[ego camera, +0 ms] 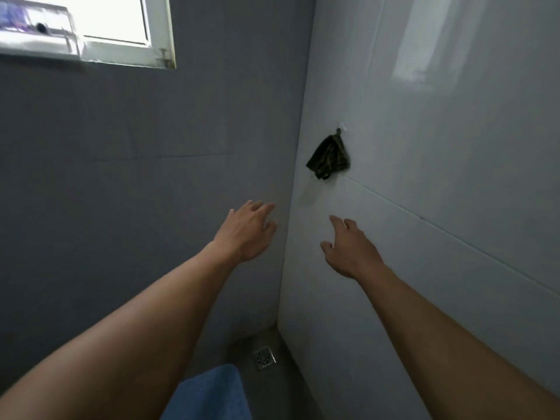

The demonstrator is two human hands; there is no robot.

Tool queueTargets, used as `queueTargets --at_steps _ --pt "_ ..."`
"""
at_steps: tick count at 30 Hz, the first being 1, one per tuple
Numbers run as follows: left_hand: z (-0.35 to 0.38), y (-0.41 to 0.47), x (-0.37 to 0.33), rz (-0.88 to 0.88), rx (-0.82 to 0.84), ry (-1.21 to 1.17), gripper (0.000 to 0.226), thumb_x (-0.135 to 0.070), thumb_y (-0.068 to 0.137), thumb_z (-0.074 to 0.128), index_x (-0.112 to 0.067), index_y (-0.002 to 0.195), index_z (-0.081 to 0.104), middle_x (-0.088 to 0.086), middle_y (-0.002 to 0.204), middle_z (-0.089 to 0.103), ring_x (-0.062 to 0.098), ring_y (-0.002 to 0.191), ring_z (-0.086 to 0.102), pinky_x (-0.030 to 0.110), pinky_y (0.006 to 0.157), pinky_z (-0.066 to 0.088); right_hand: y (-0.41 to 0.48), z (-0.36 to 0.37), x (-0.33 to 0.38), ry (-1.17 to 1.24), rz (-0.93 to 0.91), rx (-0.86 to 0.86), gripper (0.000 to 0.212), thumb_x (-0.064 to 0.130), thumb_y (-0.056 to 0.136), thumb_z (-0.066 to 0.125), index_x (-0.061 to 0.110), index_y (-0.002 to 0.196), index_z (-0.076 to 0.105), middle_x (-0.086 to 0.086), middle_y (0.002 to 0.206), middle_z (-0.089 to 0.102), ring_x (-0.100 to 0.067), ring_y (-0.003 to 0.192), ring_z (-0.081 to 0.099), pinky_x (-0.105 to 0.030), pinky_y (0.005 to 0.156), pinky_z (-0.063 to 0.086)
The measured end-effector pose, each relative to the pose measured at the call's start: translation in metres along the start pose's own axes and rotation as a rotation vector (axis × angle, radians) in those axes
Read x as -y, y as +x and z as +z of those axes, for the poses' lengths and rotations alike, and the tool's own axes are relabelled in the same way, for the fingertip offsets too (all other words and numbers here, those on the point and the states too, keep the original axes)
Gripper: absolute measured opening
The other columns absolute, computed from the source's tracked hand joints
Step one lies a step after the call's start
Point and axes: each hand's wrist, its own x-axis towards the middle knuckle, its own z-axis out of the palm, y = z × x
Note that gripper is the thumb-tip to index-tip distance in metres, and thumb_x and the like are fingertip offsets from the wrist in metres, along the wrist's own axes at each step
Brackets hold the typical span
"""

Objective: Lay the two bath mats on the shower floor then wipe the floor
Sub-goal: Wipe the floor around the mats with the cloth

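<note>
A dark, crumpled cloth hangs from a small hook on the right-hand tiled wall, near the corner. Both my arms stretch up toward it. My left hand is held out with relaxed fingers just left of the corner, holding nothing. My right hand is below the cloth, fingers spread and empty, well short of it. A blue bath mat lies on the grey shower floor at the bottom, partly hidden by my left arm. Only one mat shows.
A square metal drain sits in the floor corner beyond the mat. A white-framed window is high on the left wall. Tiled walls meet in a corner straight ahead.
</note>
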Motion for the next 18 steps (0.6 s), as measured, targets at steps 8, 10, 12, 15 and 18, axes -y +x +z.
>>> queueTargets --at_steps 8,10,12,15,18 --pt "-0.007 0.114 -0.022 0.055 0.007 -0.012 0.055 -0.046 0.104 0.034 -0.024 0.155 0.033 0.01 0.149 0.05 0.03 0.137 0.045 0.039 0.11 0.037 0.088 -0.052 -0.013 -0.037 0.015 -0.163 0.059 0.037 0.101 0.045 0.017 0.153 0.024 -0.013 0.149 0.036 -0.031 0.129 0.044 -0.042 0.098 0.043" --pt "-0.004 0.147 -0.028 0.062 -0.001 -0.027 0.054 -0.045 0.104 0.036 -0.024 0.153 0.035 0.009 0.148 0.051 0.029 0.134 0.048 0.036 0.108 0.038 0.117 -0.063 -0.016 -0.049 0.009 -0.229 0.053 0.033 0.1 0.045 0.015 0.148 0.032 -0.013 0.141 0.043 -0.031 0.122 0.048 -0.04 0.09 0.044" --pt "0.0 0.182 -0.034 0.058 -0.028 -0.073 0.051 -0.043 0.103 0.041 -0.024 0.151 0.038 0.008 0.143 0.056 0.028 0.13 0.052 0.036 0.106 0.041 0.149 -0.071 -0.02 -0.047 0.001 -0.275 0.047 0.029 0.099 0.046 0.015 0.142 0.037 -0.012 0.133 0.048 -0.03 0.115 0.051 -0.038 0.082 0.044" --pt "0.01 0.234 -0.039 0.041 -0.105 -0.198 0.047 -0.037 0.1 0.052 -0.025 0.144 0.042 0.003 0.135 0.061 0.024 0.121 0.058 0.039 0.102 0.047 0.197 -0.079 -0.025 -0.044 -0.021 -0.348 0.037 0.023 0.096 0.05 0.015 0.131 0.044 -0.011 0.123 0.053 -0.028 0.105 0.054 -0.033 0.071 0.039" --pt "0.025 0.279 -0.04 0.013 -0.159 -0.291 0.042 -0.031 0.097 0.059 -0.025 0.136 0.044 0.002 0.129 0.062 0.021 0.114 0.06 0.04 0.097 0.051 0.236 -0.082 -0.028 -0.061 -0.047 -0.411 0.031 0.021 0.094 0.052 0.013 0.123 0.047 -0.01 0.115 0.056 -0.027 0.098 0.055 -0.032 0.066 0.037"
